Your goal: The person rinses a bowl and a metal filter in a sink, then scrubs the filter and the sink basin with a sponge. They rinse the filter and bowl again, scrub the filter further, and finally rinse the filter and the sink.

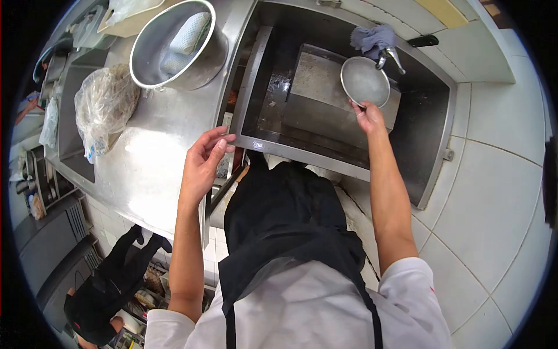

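My right hand [369, 118] grips the near rim of a round metal bowl [365, 81]. The bowl is under the tap [393, 58], over the deep sink [422, 145], and looks to hold cloudy water. Beneath it in the sink sits a rectangular metal block or upturned pan [325, 110]. My left hand [204, 160] is raised by the sink's left edge, fingers apart and holding nothing. A grey-blue cloth [372, 38] is wrapped about the tap.
On the steel counter [151, 157] to the left stand a large metal bowl [203, 64] with wrapped packages [189, 38] inside and a clear plastic bag [104, 104]. A black-handled tool [423, 41] lies behind the sink. Another person [110, 285] in black is at lower left.
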{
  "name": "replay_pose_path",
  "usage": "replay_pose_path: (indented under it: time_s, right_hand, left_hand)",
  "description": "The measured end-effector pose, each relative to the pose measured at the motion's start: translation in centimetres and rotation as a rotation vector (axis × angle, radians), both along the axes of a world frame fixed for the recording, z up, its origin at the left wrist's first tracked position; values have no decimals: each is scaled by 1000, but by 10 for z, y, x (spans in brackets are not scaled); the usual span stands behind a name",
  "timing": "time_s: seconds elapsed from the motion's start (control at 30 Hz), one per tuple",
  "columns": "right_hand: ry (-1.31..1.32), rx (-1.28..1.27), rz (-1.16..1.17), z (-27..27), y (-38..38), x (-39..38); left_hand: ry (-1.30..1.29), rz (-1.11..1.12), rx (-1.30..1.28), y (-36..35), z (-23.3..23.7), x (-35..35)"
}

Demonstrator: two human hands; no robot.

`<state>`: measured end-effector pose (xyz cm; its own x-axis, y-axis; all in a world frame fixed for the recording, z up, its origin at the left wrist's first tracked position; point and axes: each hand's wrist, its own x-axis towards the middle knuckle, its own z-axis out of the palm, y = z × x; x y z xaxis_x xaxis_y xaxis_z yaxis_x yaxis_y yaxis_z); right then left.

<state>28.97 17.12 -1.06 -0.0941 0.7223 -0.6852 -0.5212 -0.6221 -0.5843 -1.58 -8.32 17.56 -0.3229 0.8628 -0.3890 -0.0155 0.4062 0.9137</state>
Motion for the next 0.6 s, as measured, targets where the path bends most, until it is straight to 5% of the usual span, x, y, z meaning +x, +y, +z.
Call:
replay_pose_path:
  time_s: [0.6]
  right_hand:
    - [-65, 84, -80, 34, 6, 9]
  left_hand:
    - [111, -296, -50, 73, -28, 34]
